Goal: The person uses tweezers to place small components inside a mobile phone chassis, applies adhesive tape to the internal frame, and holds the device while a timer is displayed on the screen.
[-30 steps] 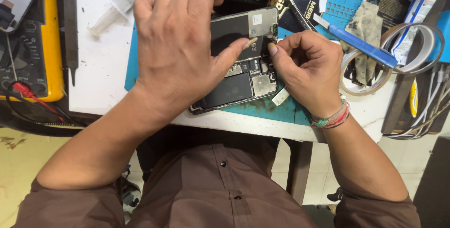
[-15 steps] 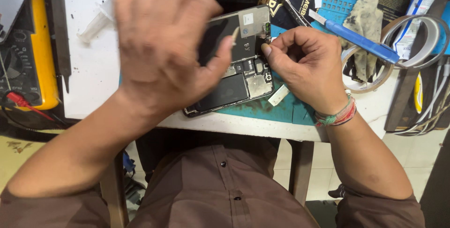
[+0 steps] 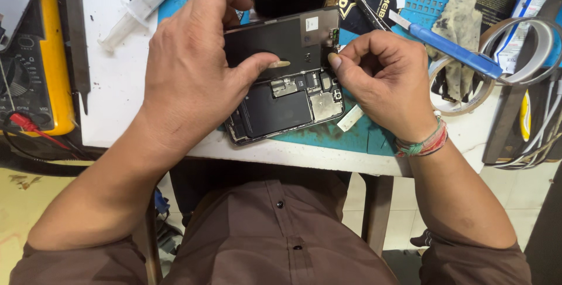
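An opened phone (image 3: 287, 112) lies on a blue work mat (image 3: 374, 135), its dark battery and circuit parts exposed. A dark screen panel (image 3: 275, 42) is lifted over its upper half. My left hand (image 3: 193, 68) grips that panel, thumb pressed on its lower edge and fingers curled over the top. My right hand (image 3: 383, 83) sits at the panel's right edge, thumb and fingers pinched together at the corner by the phone's camera end. What it pinches is too small to make out.
A syringe (image 3: 146, 4) lies on the white table top (image 3: 117, 86) at the back left. A yellow multimeter (image 3: 50, 62) with a red probe (image 3: 26, 124) is at the far left. A blue-handled tool (image 3: 451, 48), tape rolls (image 3: 521, 45) and cables crowd the right. A small white scrap (image 3: 349, 118) lies beside the phone.
My left hand shifted its grip and the screen panel now shows more fully, raised over the phone. My right hand stayed pinched at the phone's right edge.
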